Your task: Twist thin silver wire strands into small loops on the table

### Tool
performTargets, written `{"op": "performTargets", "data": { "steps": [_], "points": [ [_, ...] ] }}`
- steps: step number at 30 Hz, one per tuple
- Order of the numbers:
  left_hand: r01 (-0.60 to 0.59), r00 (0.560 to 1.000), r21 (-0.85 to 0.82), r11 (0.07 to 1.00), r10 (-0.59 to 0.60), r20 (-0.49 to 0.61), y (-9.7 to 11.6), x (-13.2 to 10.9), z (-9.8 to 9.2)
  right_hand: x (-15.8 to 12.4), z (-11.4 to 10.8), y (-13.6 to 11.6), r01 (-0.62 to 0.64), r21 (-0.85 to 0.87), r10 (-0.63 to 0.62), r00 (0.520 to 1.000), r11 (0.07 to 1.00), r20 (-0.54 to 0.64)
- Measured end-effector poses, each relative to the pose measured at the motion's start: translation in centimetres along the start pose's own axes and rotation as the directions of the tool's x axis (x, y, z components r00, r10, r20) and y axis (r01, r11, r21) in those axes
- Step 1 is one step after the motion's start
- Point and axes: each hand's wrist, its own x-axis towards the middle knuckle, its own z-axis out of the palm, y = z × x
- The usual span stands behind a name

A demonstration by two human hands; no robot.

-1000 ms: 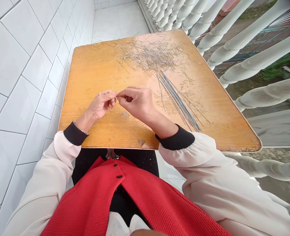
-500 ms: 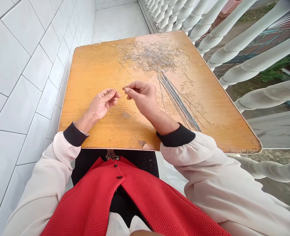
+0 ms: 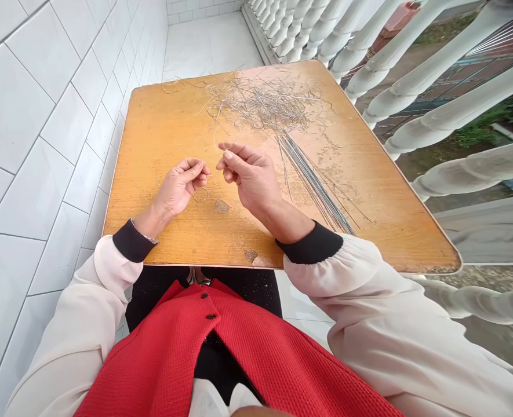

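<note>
White wall tiles (image 3: pixel 34 145) line one side of this balcony and white balusters (image 3: pixel 413 75) the other, with an orange wood-veneer tabletop (image 3: pixel 152 145) set between them. Near the centre of the tabletop, a thin wire-like strand (image 3: pixel 206 171) rises from the curled left hand (image 3: pixel 178 186), whose thumb and fingertips are closed on it. A small loop of the strand (image 3: pixel 201 195) hangs beside those fingers, just above the surface. The right hand (image 3: pixel 250 179) is just beside it, its thumb and forefinger close together. From here, I cannot tell whether they hold a fine strand.

1 second ago, the fingertips of the 2 hands met at the strand. Now a narrow gap separates them, leaving the left hand as the only one clearly holding it.

At 12 o'clock on the tabletop lies a loose tangle of similar strands (image 3: pixel 267 104). A straight bundle of dark strands (image 3: pixel 315 179) runs from it toward 4 o'clock, well clear of the right hand. Near 6 o'clock, a chipped patch of veneer (image 3: pixel 250 255) shows at the edge. Closer in, the person's cream sleeves end in black cuffs (image 3: pixel 132 241), above a red waffle-knit vest (image 3: pixel 152 353) with 2 dark buttons.
</note>
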Motion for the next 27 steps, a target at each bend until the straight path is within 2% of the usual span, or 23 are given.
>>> {"op": "performTargets", "data": {
  "steps": [3,7,15,19,22,25,27],
  "points": [
    [0.036,0.999,-0.014,0.999,-0.035,0.02,0.1,0.1,0.0,-0.2,0.3,0.0,0.075,-0.045,-0.076,0.997,0.996,-0.029],
    [0.074,0.996,0.045,0.996,-0.076,0.038,0.5,-0.1,0.0,-0.4,0.2,-0.3,0.097,-0.167,-0.094,0.995,0.981,0.026],
    [0.144,0.983,0.147,0.979,-0.159,0.096,0.7,-0.6,0.4,-0.2,0.0,-1.1,0.04,-0.256,-0.009,0.992,0.966,0.124],
    [0.085,0.989,0.171,0.982,-0.104,0.102,0.3,-0.4,0.1,0.3,-0.3,-1.0,0.037,-0.281,0.002,0.99,0.959,0.138],
    [0.029,0.997,0.23,0.973,-0.045,0.063,0.4,-0.2,-0.3,0.8,-0.8,-0.8,0.054,-0.303,-0.01,0.99,0.952,0.144],
    [-0.031,0.999,0.311,0.95,0.037,-0.013,1.0,-0.1,-0.6,1.3,-1.2,-0.9,0.063,-0.395,0.004,0.986,0.916,0.166],
    [-0.078,0.996,0.367,0.927,0.092,-0.021,1.4,0.0,-0.8,1.4,-1.4,-1.0,0.055,-0.476,0.056,0.975,0.878,0.216]
  ]
}}
